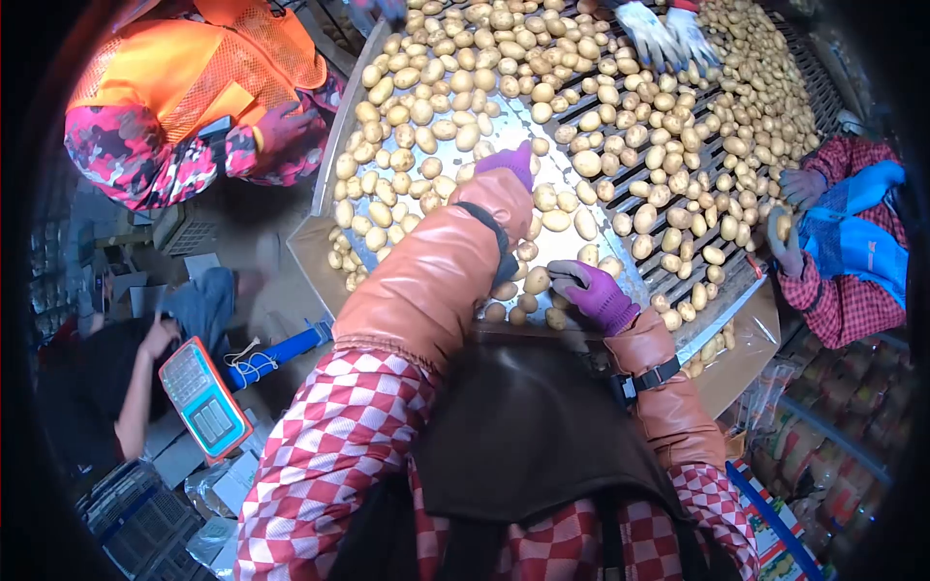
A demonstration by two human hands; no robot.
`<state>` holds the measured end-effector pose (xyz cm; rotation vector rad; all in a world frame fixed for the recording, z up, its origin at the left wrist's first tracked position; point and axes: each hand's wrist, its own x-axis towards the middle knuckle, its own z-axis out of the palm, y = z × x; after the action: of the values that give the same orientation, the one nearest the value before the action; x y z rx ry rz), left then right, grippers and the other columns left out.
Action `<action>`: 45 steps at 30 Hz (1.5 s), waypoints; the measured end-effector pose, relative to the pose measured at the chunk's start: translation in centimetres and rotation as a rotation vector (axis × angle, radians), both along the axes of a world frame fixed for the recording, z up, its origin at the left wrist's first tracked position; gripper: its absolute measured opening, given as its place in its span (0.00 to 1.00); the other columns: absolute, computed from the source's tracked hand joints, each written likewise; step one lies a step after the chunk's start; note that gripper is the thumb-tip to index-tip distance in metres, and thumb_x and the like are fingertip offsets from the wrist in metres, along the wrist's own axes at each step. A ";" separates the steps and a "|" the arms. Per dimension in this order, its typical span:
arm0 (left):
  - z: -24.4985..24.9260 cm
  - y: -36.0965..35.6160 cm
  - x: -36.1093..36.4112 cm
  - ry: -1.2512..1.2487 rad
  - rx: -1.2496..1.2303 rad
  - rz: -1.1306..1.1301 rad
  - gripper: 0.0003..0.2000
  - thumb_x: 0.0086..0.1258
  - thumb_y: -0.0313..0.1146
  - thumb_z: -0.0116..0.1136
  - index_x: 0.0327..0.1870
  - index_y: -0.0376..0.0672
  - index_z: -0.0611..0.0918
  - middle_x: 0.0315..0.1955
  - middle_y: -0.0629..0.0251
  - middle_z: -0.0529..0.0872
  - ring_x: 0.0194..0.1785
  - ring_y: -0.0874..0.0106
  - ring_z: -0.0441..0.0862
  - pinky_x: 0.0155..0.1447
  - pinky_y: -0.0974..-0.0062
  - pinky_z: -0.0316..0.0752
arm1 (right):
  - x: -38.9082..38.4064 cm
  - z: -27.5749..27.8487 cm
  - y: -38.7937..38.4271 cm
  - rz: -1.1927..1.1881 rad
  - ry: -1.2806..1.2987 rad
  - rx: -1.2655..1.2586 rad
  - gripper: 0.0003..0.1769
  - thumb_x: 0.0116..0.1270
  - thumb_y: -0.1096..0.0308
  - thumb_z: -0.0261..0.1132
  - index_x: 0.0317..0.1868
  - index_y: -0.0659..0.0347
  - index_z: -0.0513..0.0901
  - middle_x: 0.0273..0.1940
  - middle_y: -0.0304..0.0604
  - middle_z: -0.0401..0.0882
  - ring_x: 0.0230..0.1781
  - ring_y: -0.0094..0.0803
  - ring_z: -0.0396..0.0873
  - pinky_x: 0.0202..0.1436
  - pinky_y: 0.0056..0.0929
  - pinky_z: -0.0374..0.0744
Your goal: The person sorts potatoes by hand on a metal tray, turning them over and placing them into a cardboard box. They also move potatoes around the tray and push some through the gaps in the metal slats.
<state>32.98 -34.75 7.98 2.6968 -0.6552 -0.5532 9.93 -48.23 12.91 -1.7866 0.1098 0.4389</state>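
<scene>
Many pale potatoes [581, 107] cover a sorting table with a shiny metal sheet [557, 179] and a slatted grate [712, 126]. My left hand [509, 161], in a purple glove, reaches far out over the metal sheet among the potatoes; only its back shows, so its grip is hidden. My right hand [593, 292], also purple-gloved, lies near the table's near edge with its fingers spread, fingertips touching a potato [536, 281]. Both my arms wear orange-brown sleeve covers.
A person in an orange vest [194, 77] stands at the left. White-gloved hands [664, 34] work at the far side. A person's plaid sleeve [843, 281] is at the right, that hand holding a potato [783, 227]. A blue-orange scale [201, 397] sits lower left.
</scene>
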 end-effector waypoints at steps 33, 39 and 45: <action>2.4 15.3 -12.1 -0.338 -0.347 -0.044 0.15 0.55 0.37 0.61 0.45 0.47 0.84 0.45 0.58 0.81 0.49 0.53 0.77 0.52 0.54 0.71 | -19.6 -3.7 -14.7 -1.502 -0.142 1.090 0.30 0.75 0.51 0.55 0.69 0.61 0.67 0.66 0.51 0.70 0.65 0.46 0.71 0.66 0.44 0.74; 2.0 15.0 -12.8 -0.386 -0.170 -0.517 0.27 0.56 0.47 0.64 0.59 0.51 0.78 0.67 0.58 0.70 0.67 0.48 0.65 0.67 0.48 0.61 | -9.1 0.4 -8.7 -1.050 0.156 0.772 0.22 0.75 0.55 0.55 0.65 0.55 0.73 0.57 0.47 0.78 0.54 0.39 0.79 0.56 0.36 0.79; 1.6 21.2 -13.8 -0.288 -0.202 -0.043 0.19 0.51 0.40 0.67 0.47 0.50 0.83 0.51 0.56 0.80 0.52 0.53 0.78 0.54 0.56 0.73 | -6.2 2.1 -7.8 -0.723 0.209 0.503 0.26 0.74 0.56 0.58 0.66 0.61 0.71 0.47 0.46 0.82 0.44 0.31 0.83 0.44 0.26 0.82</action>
<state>19.17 -13.54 9.54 2.5956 -0.7974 -0.0987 3.75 -56.07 15.01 -1.1007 0.7037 0.1048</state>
